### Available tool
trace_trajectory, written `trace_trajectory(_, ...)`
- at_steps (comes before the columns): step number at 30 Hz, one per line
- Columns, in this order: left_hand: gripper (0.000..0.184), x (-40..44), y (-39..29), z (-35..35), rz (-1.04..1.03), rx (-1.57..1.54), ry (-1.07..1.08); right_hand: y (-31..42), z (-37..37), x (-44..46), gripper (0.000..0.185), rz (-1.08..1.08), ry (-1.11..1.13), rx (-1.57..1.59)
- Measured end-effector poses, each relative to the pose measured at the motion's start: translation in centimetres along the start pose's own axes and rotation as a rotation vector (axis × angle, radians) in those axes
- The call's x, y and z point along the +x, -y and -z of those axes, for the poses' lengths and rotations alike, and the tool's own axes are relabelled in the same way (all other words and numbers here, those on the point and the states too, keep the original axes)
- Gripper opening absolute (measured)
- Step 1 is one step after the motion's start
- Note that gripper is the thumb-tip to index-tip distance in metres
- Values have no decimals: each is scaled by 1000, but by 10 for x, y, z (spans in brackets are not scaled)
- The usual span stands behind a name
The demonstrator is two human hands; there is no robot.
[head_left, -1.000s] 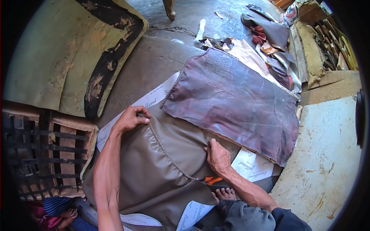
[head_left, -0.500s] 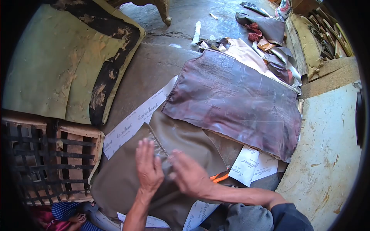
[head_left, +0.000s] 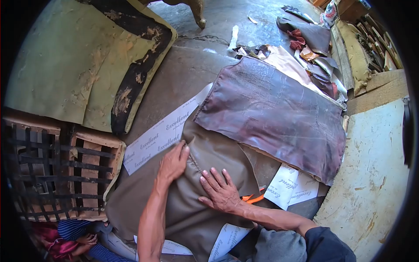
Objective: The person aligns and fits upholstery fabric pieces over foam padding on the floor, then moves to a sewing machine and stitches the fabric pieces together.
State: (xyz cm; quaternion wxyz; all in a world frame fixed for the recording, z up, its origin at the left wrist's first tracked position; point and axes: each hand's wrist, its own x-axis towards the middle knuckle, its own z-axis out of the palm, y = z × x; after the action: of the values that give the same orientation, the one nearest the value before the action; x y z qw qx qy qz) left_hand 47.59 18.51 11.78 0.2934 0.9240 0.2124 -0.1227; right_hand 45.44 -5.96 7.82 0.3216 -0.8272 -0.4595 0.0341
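Observation:
Brown leatherette (head_left: 144,201) with a stitched, puckered seam lies spread in front of me. My left hand (head_left: 173,163) is closed, its fingertips gripping the material at the seam's upper end. Flat on the sheet, just right of the seam, rests my right hand (head_left: 221,192) with its fingers spread. A pair of orange handles (head_left: 253,199), apparently of scissors, shows beside my right wrist. Beyond the hands lies a worn maroon leather piece (head_left: 275,113), its lower left part beside the brown sheet.
White printed paper (head_left: 152,142) lies under the brown sheet. At left are a webbed wooden frame (head_left: 94,139) and a worn green cushion panel (head_left: 48,65). A pale board (head_left: 362,161) stands right; scraps (head_left: 310,35) lie behind. Another person's hands (head_left: 89,240) show at lower left.
Both hands, raised and blurred before, have come down onto the brown leatherette. The left now grips the seam's end, and the right lies flat. The view has shifted slightly.

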Motion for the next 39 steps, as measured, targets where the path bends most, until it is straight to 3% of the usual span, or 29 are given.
trace_trajectory(2,63,21,7,10,108,-42,221,-5,-2,-5,72,36,-34,-7)
trace_trajectory(12,59,24,2,5,192,-2,129,-14,0,-3,67,85,-80,79)
trace_trajectory(14,52,16,-7,0,113,67,-130,-12,-1,-1,68,86,-89,87)
trace_trajectory(16,46,2,-18,-1,200,61,-119,-12,6,-1,69,77,-72,133)
trace_trajectory(18,45,-15,-6,-20,-227,144,-596,-19,18,-1,68,68,-34,188)
trace_trajectory(20,52,-63,-22,-25,-248,225,-483,-25,37,-8,69,-35,57,332)
trace_trajectory(22,59,-103,-33,-39,-347,340,-362,-30,66,-23,64,-62,-67,304)
trace_trajectory(24,64,-133,-34,-63,-403,365,-323,-38,79,-53,60,-376,392,472)
trace_trajectory(25,69,-140,-33,-73,-465,394,-278,-34,78,-63,60,-373,402,469)
trace_trajectory(27,71,-140,-31,-86,-431,390,-290,-31,74,-77,50,-264,109,410)
trace_trajectory(30,75,-136,-28,-94,-404,411,-329,-24,62,-73,47,-273,47,493)
trace_trajectory(32,80,-134,-27,-94,-415,460,-315,-28,52,-69,43,-265,43,534)
trace_trajectory(36,78,-133,-30,-92,-394,440,-315,-41,44,-58,25,-540,164,716)
trace_trajectory(39,76,-144,-42,-80,-342,361,-218,-43,46,-53,23,-464,188,699)
